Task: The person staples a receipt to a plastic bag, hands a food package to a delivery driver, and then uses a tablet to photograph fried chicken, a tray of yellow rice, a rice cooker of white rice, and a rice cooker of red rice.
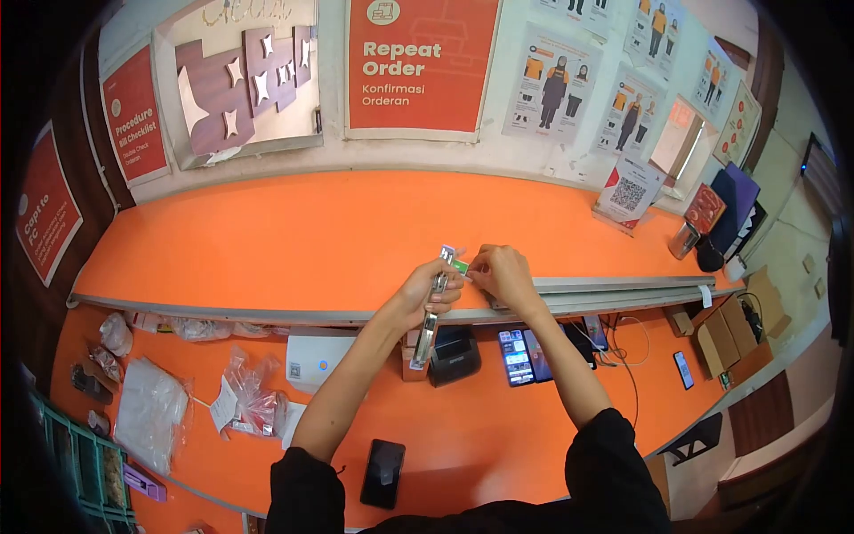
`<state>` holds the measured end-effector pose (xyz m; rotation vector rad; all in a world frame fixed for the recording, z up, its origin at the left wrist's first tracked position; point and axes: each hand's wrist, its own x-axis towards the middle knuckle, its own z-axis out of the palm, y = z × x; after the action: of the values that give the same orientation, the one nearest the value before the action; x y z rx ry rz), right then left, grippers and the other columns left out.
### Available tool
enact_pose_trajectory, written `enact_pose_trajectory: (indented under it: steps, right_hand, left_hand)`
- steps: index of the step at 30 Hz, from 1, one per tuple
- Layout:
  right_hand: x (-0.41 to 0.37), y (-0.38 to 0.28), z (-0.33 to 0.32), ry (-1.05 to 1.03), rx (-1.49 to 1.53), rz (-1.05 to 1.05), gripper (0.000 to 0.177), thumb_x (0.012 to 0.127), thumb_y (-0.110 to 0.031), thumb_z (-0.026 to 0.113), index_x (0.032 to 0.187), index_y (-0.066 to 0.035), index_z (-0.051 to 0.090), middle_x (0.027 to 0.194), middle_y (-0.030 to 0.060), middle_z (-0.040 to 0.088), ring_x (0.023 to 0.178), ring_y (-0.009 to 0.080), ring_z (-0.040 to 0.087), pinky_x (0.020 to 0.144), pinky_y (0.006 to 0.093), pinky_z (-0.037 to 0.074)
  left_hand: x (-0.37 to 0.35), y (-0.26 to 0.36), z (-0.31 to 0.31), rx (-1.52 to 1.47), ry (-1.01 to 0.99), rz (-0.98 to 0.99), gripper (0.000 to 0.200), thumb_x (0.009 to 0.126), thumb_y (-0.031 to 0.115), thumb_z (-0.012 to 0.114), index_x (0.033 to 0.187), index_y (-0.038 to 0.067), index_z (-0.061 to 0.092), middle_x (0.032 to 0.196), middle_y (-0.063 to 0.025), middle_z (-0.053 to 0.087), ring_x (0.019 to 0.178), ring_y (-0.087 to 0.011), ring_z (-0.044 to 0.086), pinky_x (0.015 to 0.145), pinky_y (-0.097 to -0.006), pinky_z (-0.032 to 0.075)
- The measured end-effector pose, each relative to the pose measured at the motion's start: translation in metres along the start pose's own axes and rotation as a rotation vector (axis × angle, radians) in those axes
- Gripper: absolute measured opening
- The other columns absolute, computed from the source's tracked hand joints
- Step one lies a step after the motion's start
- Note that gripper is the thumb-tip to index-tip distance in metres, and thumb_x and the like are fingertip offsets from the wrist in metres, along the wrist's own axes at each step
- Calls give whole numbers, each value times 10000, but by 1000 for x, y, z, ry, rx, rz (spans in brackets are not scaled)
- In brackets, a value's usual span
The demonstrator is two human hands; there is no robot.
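My left hand (429, 289) is closed around a long, narrow metallic stapler-like tool (425, 336), which stands roughly upright in the view above the edge of the raised orange shelf. Near the tool's upper end, a small green piece (460, 266) shows between my two hands. My right hand (500, 274) pinches at the right end of that green piece with its fingertips. What else the right fingers cover is too small to tell.
The raised orange shelf (338, 231) has a metal edge. Below lie a black device (455, 356), phones (516, 358), a dark phone (382, 473), plastic bags (153, 414) and cables. A QR-code stand (629, 194) and an open cardboard box (728, 336) are at right.
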<state>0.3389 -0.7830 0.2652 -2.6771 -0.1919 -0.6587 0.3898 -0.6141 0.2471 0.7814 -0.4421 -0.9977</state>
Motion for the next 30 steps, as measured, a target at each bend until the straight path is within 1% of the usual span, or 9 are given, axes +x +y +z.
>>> enact_pose_trajectory:
  steps: [4, 6, 9, 15, 21, 25, 27, 29, 30]
  right_hand:
    - [1, 3, 2, 20, -42, -65, 67, 632, -83, 615, 620, -17, 613, 680, 100, 582, 638, 271, 583, 569, 357, 459]
    - [2, 7, 1, 30, -44, -93, 67, 626, -86, 612, 622, -19, 606, 685, 103, 582, 642, 272, 582, 570, 360, 458]
    - [7, 18, -6, -44, -56, -188, 78, 619, -84, 618, 652, -14, 605, 708, 105, 588, 657, 277, 585, 578, 359, 458]
    - [2, 42, -44, -97, 55, -127, 84, 636, -54, 620, 664, 14, 581, 720, 120, 609, 660, 270, 598, 611, 332, 478]
    - [-46, -11, -61, 58, 658, -23, 34, 661, 33, 582, 647, 24, 553, 670, 76, 608, 657, 96, 574, 637, 243, 482]
    - [-117, -39, -5, 19, 824, 42, 83, 671, 36, 598, 629, 9, 532, 694, 24, 588, 651, 48, 527, 592, 207, 461]
    - [-159, -50, 38, -48, 1159, 206, 123, 666, -16, 655, 634, -13, 536, 710, 47, 600, 699, 118, 575, 635, 248, 471]
    - [-216, -34, 109, -168, 851, 458, 142, 672, -18, 649, 619, -20, 517, 636, 48, 590, 613, 132, 579, 613, 254, 468]
    - [-237, -35, 131, -171, 634, 394, 131, 669, -18, 649, 625, -20, 526, 604, 63, 578, 575, 152, 574, 594, 264, 468]
  left_hand:
    - [19, -5, -12, -72, 61, -104, 463, 835, 192, 403, 1274, 65, 327, 668, -5, 390, 421, -55, 310, 303, -162, 257]
    - [19, -3, -16, -169, 40, -135, 200, 832, 206, 442, 1002, 108, 402, 615, -6, 401, 381, -47, 317, 285, -165, 231]
    - [19, -5, -20, -167, 88, -142, 422, 839, 210, 406, 1234, 62, 384, 679, -36, 400, 422, -62, 316, 302, -162, 254]
    - [17, -5, -17, -129, 63, -125, 444, 847, 217, 393, 1262, 66, 344, 701, -30, 407, 432, -60, 318, 312, -166, 256]
    - [-33, -32, 23, -164, 20, 105, 417, 823, 178, 430, 1210, 32, 375, 717, 11, 426, 486, -48, 354, 373, -175, 270]
    - [-94, -89, 37, -236, 86, 214, 114, 821, 195, 450, 826, 93, 400, 681, 27, 383, 508, -49, 349, 397, -172, 272]
    - [-127, -129, 34, -262, 240, 198, 105, 820, 187, 449, 787, 118, 377, 655, 39, 348, 483, -42, 319, 348, -178, 252]
    - [-155, -174, 23, -384, 415, 146, 129, 828, 194, 447, 761, 124, 362, 652, 41, 329, 488, -50, 310, 357, -188, 259]
    - [-167, -193, 19, -433, 445, 141, 123, 832, 191, 447, 763, 122, 372, 655, 38, 340, 496, -52, 320, 365, -189, 265]
